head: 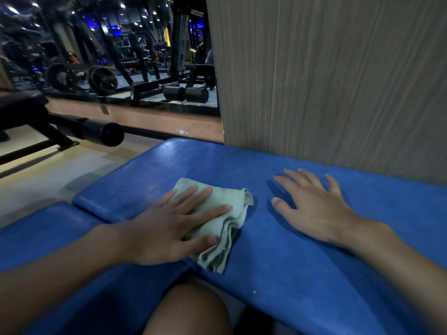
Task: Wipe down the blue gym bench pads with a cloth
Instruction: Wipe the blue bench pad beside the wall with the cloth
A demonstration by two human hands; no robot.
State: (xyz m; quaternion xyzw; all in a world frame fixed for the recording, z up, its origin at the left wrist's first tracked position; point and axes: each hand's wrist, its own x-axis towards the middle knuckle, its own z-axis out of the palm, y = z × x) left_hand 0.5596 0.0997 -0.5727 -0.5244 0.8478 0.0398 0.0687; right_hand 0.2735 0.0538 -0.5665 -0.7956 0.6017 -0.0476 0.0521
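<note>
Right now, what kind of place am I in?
Most likely a gym: a blue bench pad in front, with a weight plate and black foam rollers behind.

Wood-grain panel (326, 81) rises directly behind the blue padded table (302, 262) and closes off its far right side. Left hand (164, 228) lies flat on the folded cloth (238, 201). Right hand (314, 206) lies flat on the pad, apart from the cloth. Bare pad lies open between them and toward the far left corner. Black padded bar (104, 132) stands beyond the left edge, above the floor (60, 170). Knee (191, 310) sits below the near edge.
</note>
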